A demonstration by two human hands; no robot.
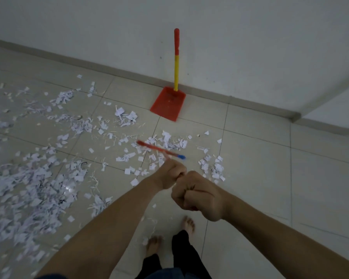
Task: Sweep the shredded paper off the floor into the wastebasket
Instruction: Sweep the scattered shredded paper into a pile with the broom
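We look down from head height at our own two bare forearms reaching forward over a pale grey tiled floor [260,178]. Our left hand [172,175] is curled in a closed grip around a thin red stick with a blue tip [159,150], which is blurred and slants up and to the left from the fist. Our right hand [197,195] is balled into a tight fist just beside the left one, the two touching at the knuckles; a sliver of red shows under its palm, but we cannot tell whether its grip is closed on the stick or on nothing.

White shredded paper scraps [34,178] lie scattered over the floor, thickest at the lower left and thinning out towards the middle, with small clusters just beyond and to the right of our hands.

A red plastic dustpan with a long upright handle, yellow below and red above [168,103], stands against the white wall [250,47], its pan flat on the floor and its handle leaning on the wall. It sits well apart from our hands, just past the farthest scraps.

At the bottom of the view we see our two bare feet [154,244] and dark trouser legs [181,252] on the tiles.
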